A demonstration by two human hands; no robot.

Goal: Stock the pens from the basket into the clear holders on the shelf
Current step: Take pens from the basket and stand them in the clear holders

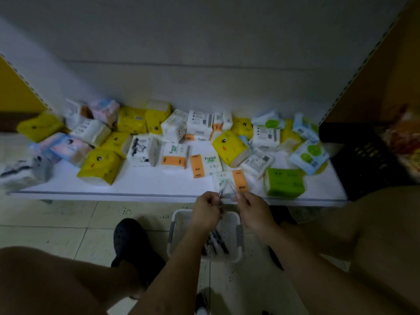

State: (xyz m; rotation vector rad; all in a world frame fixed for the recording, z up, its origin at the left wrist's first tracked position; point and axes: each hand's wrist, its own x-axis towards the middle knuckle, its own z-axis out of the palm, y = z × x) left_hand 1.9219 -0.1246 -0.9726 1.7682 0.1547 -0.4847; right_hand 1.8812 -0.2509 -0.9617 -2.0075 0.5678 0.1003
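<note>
A small white basket (pixel 179 220) stands on the tiled floor between my knees, with several dark pens (pixel 216 245) lying inside it. Above the basket, at the shelf's front edge, my left hand (pixel 205 211) and my right hand (pixel 253 212) both pinch a small clear holder (pixel 227 189) between them. The holder is see-through and blurred, so its exact shape is hard to tell. My forearms hide part of the basket.
The low white shelf (pixel 147 185) carries several tissue packs in yellow, white, orange, green and pastel wraps. A black crate (pixel 363 155) sits at the shelf's right end. My black shoe (pixel 131 237) rests on the floor left of the basket.
</note>
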